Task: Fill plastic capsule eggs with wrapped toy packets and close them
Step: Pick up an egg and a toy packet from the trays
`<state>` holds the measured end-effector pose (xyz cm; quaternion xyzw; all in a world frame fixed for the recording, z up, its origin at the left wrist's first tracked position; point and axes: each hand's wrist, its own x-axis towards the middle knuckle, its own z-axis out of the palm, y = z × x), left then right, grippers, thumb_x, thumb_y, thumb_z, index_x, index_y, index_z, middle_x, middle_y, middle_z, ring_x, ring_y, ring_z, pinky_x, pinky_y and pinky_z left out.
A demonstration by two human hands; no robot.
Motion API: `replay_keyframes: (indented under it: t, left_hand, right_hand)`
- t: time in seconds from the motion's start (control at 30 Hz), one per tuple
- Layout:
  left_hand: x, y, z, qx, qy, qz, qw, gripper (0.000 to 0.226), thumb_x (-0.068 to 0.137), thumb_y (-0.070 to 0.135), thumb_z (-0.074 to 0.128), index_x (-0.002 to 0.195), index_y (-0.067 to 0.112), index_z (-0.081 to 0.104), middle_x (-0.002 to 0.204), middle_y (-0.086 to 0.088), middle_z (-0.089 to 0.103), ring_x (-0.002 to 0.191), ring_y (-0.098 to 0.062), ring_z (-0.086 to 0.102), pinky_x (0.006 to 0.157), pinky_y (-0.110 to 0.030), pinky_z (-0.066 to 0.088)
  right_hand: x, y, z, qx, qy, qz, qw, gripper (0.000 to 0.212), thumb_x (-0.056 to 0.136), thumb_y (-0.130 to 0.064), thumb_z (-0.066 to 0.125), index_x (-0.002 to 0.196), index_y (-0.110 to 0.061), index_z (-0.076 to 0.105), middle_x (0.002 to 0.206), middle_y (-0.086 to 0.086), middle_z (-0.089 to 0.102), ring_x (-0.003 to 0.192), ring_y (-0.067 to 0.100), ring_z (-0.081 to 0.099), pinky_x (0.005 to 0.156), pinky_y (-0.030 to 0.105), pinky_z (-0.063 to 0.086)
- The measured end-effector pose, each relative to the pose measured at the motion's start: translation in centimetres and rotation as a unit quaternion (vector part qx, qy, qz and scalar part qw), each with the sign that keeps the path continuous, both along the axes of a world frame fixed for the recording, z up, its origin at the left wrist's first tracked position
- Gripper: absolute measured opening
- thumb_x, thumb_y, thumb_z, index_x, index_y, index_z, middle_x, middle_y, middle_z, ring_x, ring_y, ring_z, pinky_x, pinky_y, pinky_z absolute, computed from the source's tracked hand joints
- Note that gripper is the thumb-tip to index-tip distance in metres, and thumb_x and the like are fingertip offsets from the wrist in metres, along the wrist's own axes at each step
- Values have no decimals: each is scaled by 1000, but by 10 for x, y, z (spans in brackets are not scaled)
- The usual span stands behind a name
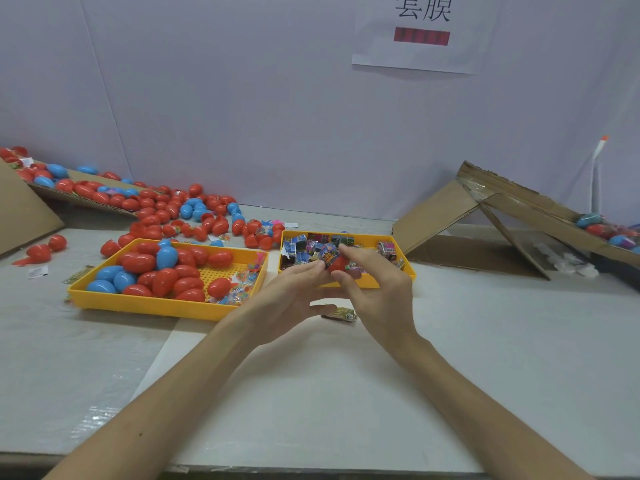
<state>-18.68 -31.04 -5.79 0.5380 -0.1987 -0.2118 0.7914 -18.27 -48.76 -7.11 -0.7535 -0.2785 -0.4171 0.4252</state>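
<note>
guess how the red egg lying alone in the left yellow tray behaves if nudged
It would likely roll: the red egg is rounded and lies on its side. The raised rim of the yellow tray should stop it. Its glossy shell may be slippery to pinch, and as a hollow capsule it is probably light.

Glossy smooth plastic eggs (162,268), yellow plastic trays (152,301), shiny printed packets (304,249), matt brown cardboard (440,206).
</note>
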Motion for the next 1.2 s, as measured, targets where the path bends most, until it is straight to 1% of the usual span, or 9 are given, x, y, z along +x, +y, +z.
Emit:
replay_keyframes:
  t: [0.13,0.27,0.33,0.43,0.67,0.8,0.9,1.03,1.2]
  left_hand:
    - [1,-1,1,14,5,-3,1000,45,107,47,42,135,19,63,141,-7,61,126,-26,61,105,-45,42]
    - [1,-1,0,11,-8,21,1000,54,102,45,56,139,5,55,136,-10,64,118,-25,64,91,-36,50]
    - [1,0,0,4,-14,24,1000,49,102,42,57,137,9,57,135,-10,65,114,-22,65,86,-31,51]
    - [0,1,2,-1,-21,13,1000,34,104,39,54,131,22,66,138,-9,63,114,-19,66,85,-29,51]
    - [1,1,-3,21,-8,4,1000,41,105,37,48,132,9,58,121,-6,66,117,-22,63,90,-31,51]
    - [0,0,-2,22,-10,2,1000,35,105,36,47,127,13,62,122,-3,67,116,-22,63,91,-35,48]
    - [0,0,-2,20,-16,-1,1000,40,107,36,47,135,10,59,130,-6,67,119,-25,63,95,-39,47]
    - [1,-1,-3,34,-24,21,999,45,105,35,50,140,7,52,137,-25,58,119,-33,63,99,-45,48]
    - [1,0,0,33,-36,41,998,44,103,40,53,134,10,60,131,-16,66,108,-25,64,87,-35,50]
  right_hand:
    - [2,-2,-1,-19,-13,-19,1000,30,84,-10,80,113,-9,75,110,1,72,105,15,67,92,27,53]
    - [0,0,1,-38,-14,-8,999,38,83,-9,80,120,-10,72,112,3,69,107,15,64,94,22,50]
    - [-2,1,2,-32,-7,-2,999,40,82,-11,80,121,-9,71,114,2,69,109,12,63,96,19,47]
    - [-1,0,3,-21,0,1,1000,38,81,-9,83,118,-6,73,112,4,71,107,17,66,94,26,52]
    - [-1,-2,1,-11,-21,-4,1000,28,81,-7,81,108,-3,76,98,5,72,88,21,68,82,34,57]
    - [0,-3,1,-22,-16,-7,1000,31,81,-6,82,111,-4,76,102,5,72,93,21,68,82,37,57]
    - [0,-2,1,-34,-15,-20,999,33,82,-10,82,114,-6,75,108,4,72,102,23,68,88,41,55]
    - [-1,-2,2,-46,-28,-17,998,30,85,-7,77,115,-7,74,110,4,70,105,19,66,92,32,53]
    - [-4,3,3,-46,-19,5,999,44,82,-2,79,124,-10,69,114,2,67,109,12,62,94,20,48]
